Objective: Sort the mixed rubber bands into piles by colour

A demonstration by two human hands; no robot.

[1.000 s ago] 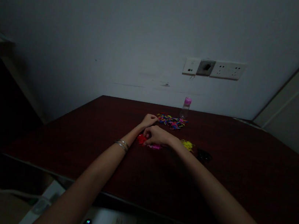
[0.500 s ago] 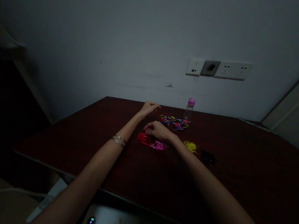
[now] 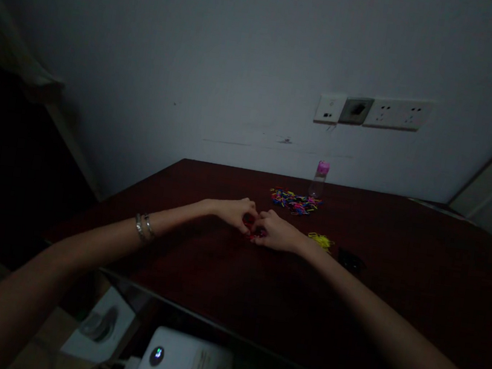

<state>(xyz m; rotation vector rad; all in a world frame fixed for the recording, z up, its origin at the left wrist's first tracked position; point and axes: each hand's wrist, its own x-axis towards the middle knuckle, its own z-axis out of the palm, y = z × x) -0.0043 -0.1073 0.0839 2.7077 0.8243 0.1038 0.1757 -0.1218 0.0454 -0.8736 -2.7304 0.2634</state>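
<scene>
Small red rubber bands (image 3: pixel 247 222) lie on the dark red-brown table, partly covered by my hands. My left hand (image 3: pixel 236 212), with two silver bangles (image 3: pixel 144 228) on its wrist, curls round them from the left, thumb and fingers bent. My right hand (image 3: pixel 279 232) meets it from the right, its bent fingertips pressed on the bands. The pink bands are mostly hidden by my right hand. To the right lie a yellow heap of rubber bands (image 3: pixel 321 241) and a black heap (image 3: pixel 351 260). Behind my hands is a mixed-colour heap (image 3: pixel 296 202).
A clear bottle with a pink cap (image 3: pixel 318 179) stands near the wall behind the mixed heap. Wall sockets (image 3: pixel 373 111) are above. Below the table's front edge sits a white power bank (image 3: pixel 184 362) with a lit display and a plugged cable.
My left hand has come down and nearer, onto the red bands. My right hand has shifted slightly right and nearer, over the pink bands. The camera view has turned a little left.
</scene>
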